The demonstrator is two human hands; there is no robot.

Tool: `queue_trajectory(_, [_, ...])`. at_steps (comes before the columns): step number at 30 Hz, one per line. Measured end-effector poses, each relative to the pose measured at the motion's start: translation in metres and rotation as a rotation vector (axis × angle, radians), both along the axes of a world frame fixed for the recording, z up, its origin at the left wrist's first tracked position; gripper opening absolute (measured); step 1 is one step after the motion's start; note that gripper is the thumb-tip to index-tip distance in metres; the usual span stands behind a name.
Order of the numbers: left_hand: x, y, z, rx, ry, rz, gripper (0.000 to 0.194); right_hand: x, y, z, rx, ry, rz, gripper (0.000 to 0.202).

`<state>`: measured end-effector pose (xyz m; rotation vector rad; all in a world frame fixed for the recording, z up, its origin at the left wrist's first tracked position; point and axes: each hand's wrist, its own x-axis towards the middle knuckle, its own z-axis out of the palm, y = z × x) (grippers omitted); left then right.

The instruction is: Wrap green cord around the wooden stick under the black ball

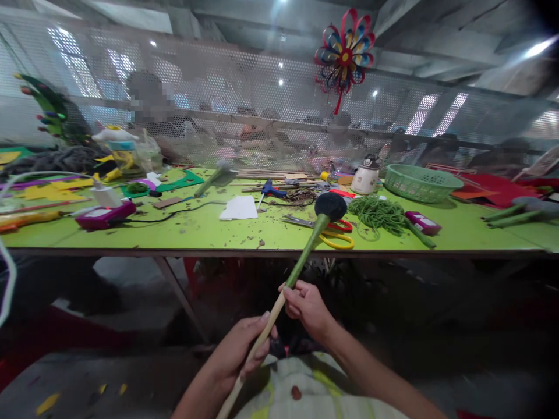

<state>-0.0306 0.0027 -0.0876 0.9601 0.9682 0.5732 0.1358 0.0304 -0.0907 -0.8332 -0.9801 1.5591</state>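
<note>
A wooden stick [264,329] slants up from my lap, its upper part covered in green wrapping [307,251] and topped by a dark, rounded, fuzzy-looking head [331,207]. My left hand [244,348] is closed round the bare lower wood. Higher up, my right hand [304,305] pinches the stick where the green wrapping meets bare wood. Behind the dark head, scissors [338,240] with red and yellow handles lie on the green table [192,233]. A tangled heap of green yarn [379,214] sits just right of the head.
A blue glue gun [273,189] lies beside white paper [239,208]. Purple boxes [106,216] stand left and right. Farther back are a green basket [423,184] and a white container [366,176]. A red and blue flower ornament [345,57] hangs before a perforated screen [262,105].
</note>
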Motion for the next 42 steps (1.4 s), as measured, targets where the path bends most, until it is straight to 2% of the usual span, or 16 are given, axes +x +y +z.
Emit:
queue_trajectory(4, [0.003, 0.0, -0.007, 0.352, 0.287, 0.174, 0.037, -0.006, 0.003, -0.001, -0.009, -0.005, -0.09, 0.031])
queue_trajectory(6, [0.005, -0.002, -0.008, 0.44, 0.295, 0.22, 0.034, -0.008, 0.004, 0.0, -0.015, -0.005, -0.099, 0.03])
queue_trajectory(8, [0.005, -0.003, -0.007, 0.352, 0.218, 0.18, 0.037, -0.007, 0.003, 0.001, -0.016, 0.013, -0.064, 0.029])
queue_trajectory(12, [-0.001, -0.001, -0.004, 0.009, -0.058, 0.012, 0.038, -0.004, 0.0, 0.002, 0.002, 0.056, 0.008, 0.029])
queue_trajectory(16, [-0.006, 0.005, -0.008, -0.108, -0.23, -0.074, 0.034, -0.004, 0.001, 0.002, 0.002, 0.04, 0.004, 0.03])
queue_trajectory(19, [-0.003, 0.007, -0.013, 0.053, -0.033, 0.028, 0.04, -0.008, 0.006, 0.0, 0.0, 0.018, -0.058, 0.03])
queue_trajectory(22, [0.001, 0.008, -0.012, 0.419, 0.291, 0.244, 0.041, -0.012, 0.01, -0.002, 0.014, -0.012, -0.142, 0.03])
queue_trajectory(24, [0.001, 0.007, -0.01, 0.548, 0.367, 0.303, 0.042, -0.013, 0.011, -0.002, 0.013, -0.015, -0.152, 0.03])
queue_trajectory(26, [0.001, 0.005, -0.008, 0.416, 0.274, 0.245, 0.048, -0.012, 0.009, -0.002, 0.011, 0.006, -0.118, 0.031])
queue_trajectory(29, [-0.001, 0.002, -0.008, 0.053, -0.008, 0.06, 0.052, -0.01, 0.005, 0.0, 0.018, 0.048, -0.056, 0.032])
queue_trajectory(32, [-0.002, 0.002, -0.01, -0.077, -0.109, -0.024, 0.054, -0.009, 0.003, 0.001, 0.017, 0.042, -0.038, 0.031])
queue_trajectory(34, [-0.002, 0.002, -0.011, 0.018, 0.0, 0.03, 0.056, -0.01, 0.004, 0.002, 0.008, 0.014, -0.052, 0.032])
queue_trajectory(37, [-0.003, 0.003, -0.01, 0.394, 0.292, 0.196, 0.048, -0.012, 0.005, 0.002, -0.008, -0.015, -0.077, 0.034])
queue_trajectory(39, [-0.005, 0.003, -0.01, 0.573, 0.394, 0.259, 0.04, -0.011, 0.006, 0.001, -0.014, -0.018, -0.069, 0.034])
queue_trajectory(40, [-0.006, 0.003, -0.01, 0.582, 0.383, 0.256, 0.039, -0.011, 0.007, 0.001, -0.016, -0.014, -0.057, 0.035])
queue_trajectory(42, [-0.007, 0.002, -0.011, 0.424, 0.248, 0.189, 0.042, -0.009, 0.006, 0.0, -0.019, 0.002, -0.025, 0.035])
